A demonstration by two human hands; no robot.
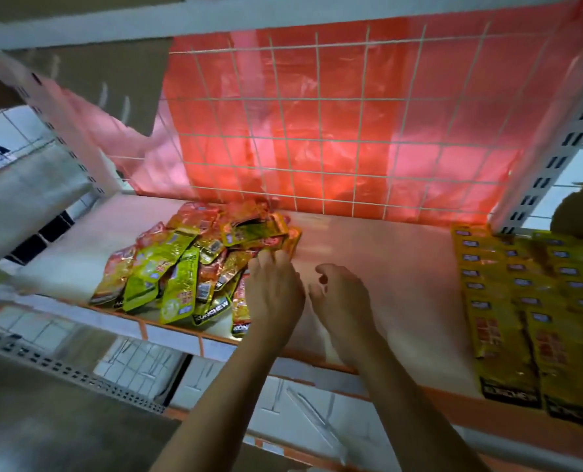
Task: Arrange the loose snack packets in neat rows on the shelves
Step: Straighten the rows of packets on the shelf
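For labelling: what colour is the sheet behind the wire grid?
Translucent red-orange plastic sheet, glowing pinker low down; head view.

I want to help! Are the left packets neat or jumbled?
Jumbled: the loose snack packets lie heaped on the shelf, overlapping at all angles, unlike the neat rows at right.

I see a white shelf (368, 240) backed by wire mesh (317, 131) and red plastic. A jumbled pile of snack packets (181, 267) lies at the left, and neat rows of yellow packets (521, 301) at the right. The left hand (273, 291) touches the pile's right edge. The right hand (341, 294) hovers just beside it, fingers loosely curled.
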